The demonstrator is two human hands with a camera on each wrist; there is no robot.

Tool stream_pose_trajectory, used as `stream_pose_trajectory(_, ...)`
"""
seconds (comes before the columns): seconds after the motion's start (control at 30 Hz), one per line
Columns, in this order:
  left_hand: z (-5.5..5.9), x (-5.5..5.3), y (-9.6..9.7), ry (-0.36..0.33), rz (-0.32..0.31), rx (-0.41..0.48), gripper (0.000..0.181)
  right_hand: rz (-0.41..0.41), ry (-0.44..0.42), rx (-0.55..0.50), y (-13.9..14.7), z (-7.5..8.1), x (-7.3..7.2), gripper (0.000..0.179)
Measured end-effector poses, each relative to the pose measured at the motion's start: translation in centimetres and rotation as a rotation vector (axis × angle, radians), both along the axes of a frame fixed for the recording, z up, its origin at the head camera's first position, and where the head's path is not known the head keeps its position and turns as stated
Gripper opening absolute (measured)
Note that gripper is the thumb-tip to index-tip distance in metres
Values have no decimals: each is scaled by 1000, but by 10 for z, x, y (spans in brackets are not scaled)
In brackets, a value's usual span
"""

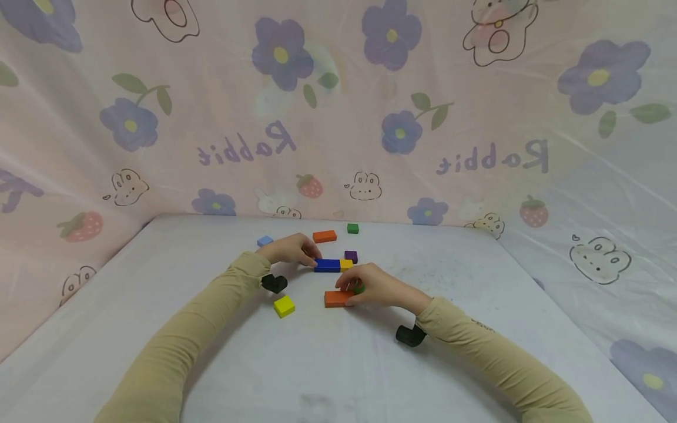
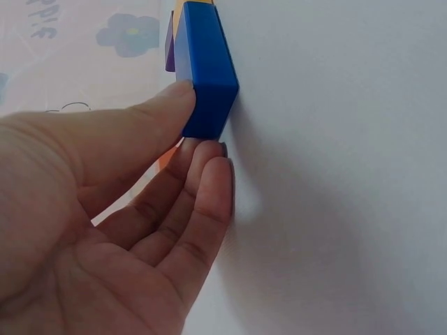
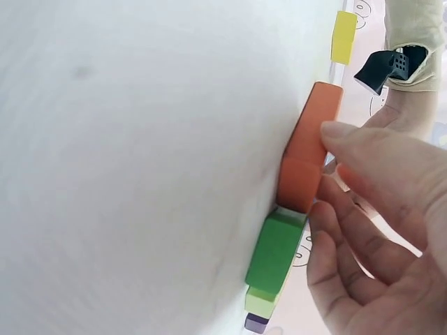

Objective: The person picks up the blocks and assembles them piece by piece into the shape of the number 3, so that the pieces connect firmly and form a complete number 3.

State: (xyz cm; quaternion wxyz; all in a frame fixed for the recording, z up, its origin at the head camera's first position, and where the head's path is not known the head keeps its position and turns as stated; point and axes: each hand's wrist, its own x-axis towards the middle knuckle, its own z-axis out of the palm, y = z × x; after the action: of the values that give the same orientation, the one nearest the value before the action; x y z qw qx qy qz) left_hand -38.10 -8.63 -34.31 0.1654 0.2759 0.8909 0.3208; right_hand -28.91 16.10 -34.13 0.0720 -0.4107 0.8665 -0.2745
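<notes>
My left hand (image 1: 290,249) is at the left end of a long blue block (image 1: 327,266), pinching that end. In the left wrist view the thumb lies on the blue block's edge and the other fingertips are right at its end. A yellow-orange block (image 1: 346,265) adjoins its right end, with a small purple block (image 1: 351,256) just behind. My right hand (image 1: 378,285) pinches an orange block (image 1: 337,299) nearer to me, thumb on the near side and fingers behind. A green block (image 3: 275,252) stands close by the orange one, mostly hidden by the hand in the head view.
A bright yellow block (image 1: 284,306) lies at the front left. Farther back on the white table (image 1: 317,364) are a light blue block (image 1: 265,241), another orange block (image 1: 325,236) and a small green block (image 1: 352,228). A printed curtain (image 1: 338,106) encloses the table's back and sides.
</notes>
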Motion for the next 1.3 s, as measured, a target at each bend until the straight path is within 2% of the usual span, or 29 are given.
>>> stream_pose_trajectory(0.87, 0, -1, 0, -4, 5, -1, 22, 26, -38, -48, 10, -4, -3, 31)
stream_pose_trajectory(1.3, -3, -2, 0, -35, 16, 31, 23, 21, -145, -72, 14, -7, -7, 33)
